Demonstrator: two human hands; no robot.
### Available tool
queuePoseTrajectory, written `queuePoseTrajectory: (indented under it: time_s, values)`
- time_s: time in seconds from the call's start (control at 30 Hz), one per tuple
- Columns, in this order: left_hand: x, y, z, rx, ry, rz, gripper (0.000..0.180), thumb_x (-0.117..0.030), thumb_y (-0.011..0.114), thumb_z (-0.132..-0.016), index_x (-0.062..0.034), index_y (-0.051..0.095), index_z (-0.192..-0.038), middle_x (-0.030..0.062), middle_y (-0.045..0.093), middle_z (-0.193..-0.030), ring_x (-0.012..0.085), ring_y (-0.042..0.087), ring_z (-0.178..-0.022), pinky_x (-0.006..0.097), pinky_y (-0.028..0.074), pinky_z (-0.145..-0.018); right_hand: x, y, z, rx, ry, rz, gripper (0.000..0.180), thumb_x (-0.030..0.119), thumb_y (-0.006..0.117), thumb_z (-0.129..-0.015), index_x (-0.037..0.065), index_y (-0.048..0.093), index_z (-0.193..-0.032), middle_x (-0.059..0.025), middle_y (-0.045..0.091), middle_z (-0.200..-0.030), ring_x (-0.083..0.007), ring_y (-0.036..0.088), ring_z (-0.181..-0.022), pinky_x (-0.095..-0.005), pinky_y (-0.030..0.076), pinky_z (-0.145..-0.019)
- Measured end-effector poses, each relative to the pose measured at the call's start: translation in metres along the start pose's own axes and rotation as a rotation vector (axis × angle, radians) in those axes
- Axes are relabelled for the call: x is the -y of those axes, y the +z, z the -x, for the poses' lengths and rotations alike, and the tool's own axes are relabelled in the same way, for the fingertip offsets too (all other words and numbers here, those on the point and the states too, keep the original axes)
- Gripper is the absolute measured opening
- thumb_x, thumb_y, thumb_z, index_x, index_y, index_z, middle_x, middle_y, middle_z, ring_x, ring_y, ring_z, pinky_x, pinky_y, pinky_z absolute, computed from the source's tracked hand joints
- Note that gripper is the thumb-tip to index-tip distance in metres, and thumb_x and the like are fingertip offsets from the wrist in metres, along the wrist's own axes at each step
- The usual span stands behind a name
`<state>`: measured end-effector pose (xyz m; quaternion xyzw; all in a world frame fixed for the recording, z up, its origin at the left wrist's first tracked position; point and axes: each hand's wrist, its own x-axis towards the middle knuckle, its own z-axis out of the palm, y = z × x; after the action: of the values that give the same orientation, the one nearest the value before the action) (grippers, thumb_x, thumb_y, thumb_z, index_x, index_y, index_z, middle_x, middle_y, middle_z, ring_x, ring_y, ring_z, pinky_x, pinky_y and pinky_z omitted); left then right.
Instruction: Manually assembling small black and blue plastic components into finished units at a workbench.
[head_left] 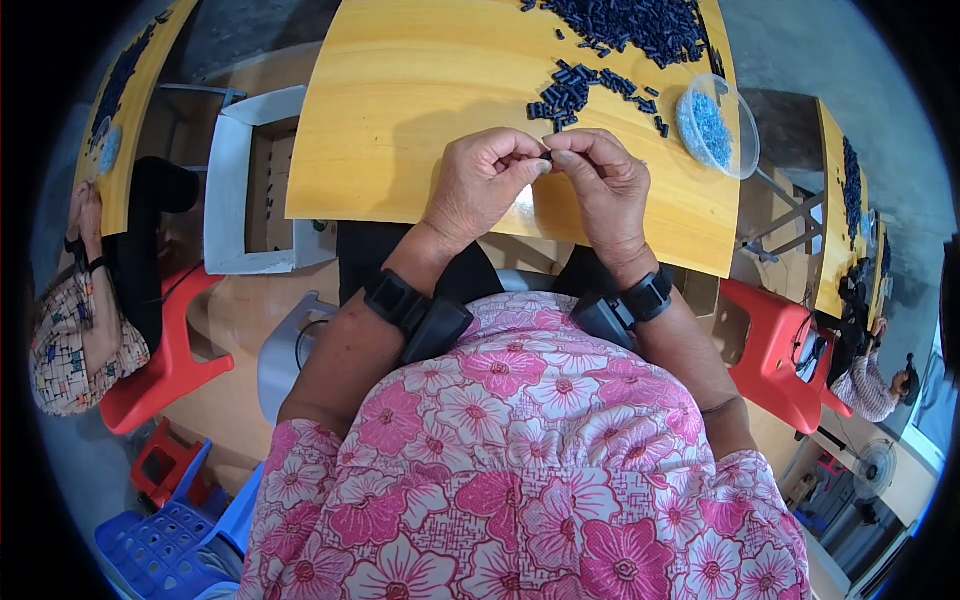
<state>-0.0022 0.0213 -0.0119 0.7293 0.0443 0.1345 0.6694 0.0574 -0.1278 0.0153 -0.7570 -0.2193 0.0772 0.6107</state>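
Both hands, left hand (487,178) and right hand (602,183), pinch small dark piece (546,154).

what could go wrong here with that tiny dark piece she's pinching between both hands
1. The small dark piece is held only by the fingertips of the left hand and right hand, near the yellow table edge; a slip could drop it into the lap or onto the floor.
2. The clear bowl of blue parts sits at the table's right edge, so an elbow or bump might tip it off.
3. The loose dark pieces lie close ahead; a sweep of a hand could scatter them.
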Motion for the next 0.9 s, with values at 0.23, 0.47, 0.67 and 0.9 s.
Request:
queuePoseTrajectory:
  time_s: [0.23,0.47,0.67,0.9]
  values:
    - [0.006,0.002,0.0,0.0,-0.025,0.1,0.008,-0.006,0.07,-0.086,0.0,0.069,-0.09,0.005,0.071,-0.08,0.0087,0.067,-0.072,0.022,0.054,-0.066,0.003,0.003,0.0,-0.006,0.217,-0.165,0.01,0.001,0.065,-0.088,-0.002,0.071,-0.096,-0.0049,0.068,-0.09,-0.0104,0.065,-0.078,-0.0245,0.054,-0.071]
    - [0.01,0.003,0.0,-0.008,-0.046,0.084,0.007,-0.007,0.07,-0.086,-0.0009,0.069,-0.089,0.0042,0.071,-0.079,0.0072,0.067,-0.071,0.022,0.053,-0.065,0.008,-0.005,-0.002,0.05,0.239,-0.411,0.011,0.002,0.064,-0.09,-0.003,0.07,-0.099,-0.0061,0.069,-0.089,-0.0115,0.065,-0.074,-0.025,0.056,-0.071]
    - [0.009,0.003,-0.001,-0.006,-0.023,0.067,0.007,-0.007,0.071,-0.084,-0.0014,0.07,-0.088,0.0024,0.07,-0.075,0.0055,0.064,-0.068,0.021,0.051,-0.062,0.013,-0.01,-0.008,0.07,0.349,-0.313,0.013,0.001,0.064,-0.09,-0.004,0.069,-0.1,-0.0075,0.07,-0.085,-0.012,0.065,-0.073,-0.0275,0.058,-0.072]
    - [0.009,0.002,-0.001,-0.003,-0.017,0.054,0.007,-0.007,0.071,-0.084,-0.0014,0.07,-0.088,0.0023,0.069,-0.076,0.0056,0.063,-0.067,0.021,0.051,-0.062,0.013,-0.011,-0.008,0.06,0.382,-0.403,0.012,-0.002,0.065,-0.089,-0.004,0.07,-0.1,-0.0082,0.07,-0.084,-0.0131,0.066,-0.073,-0.0285,0.058,-0.071]
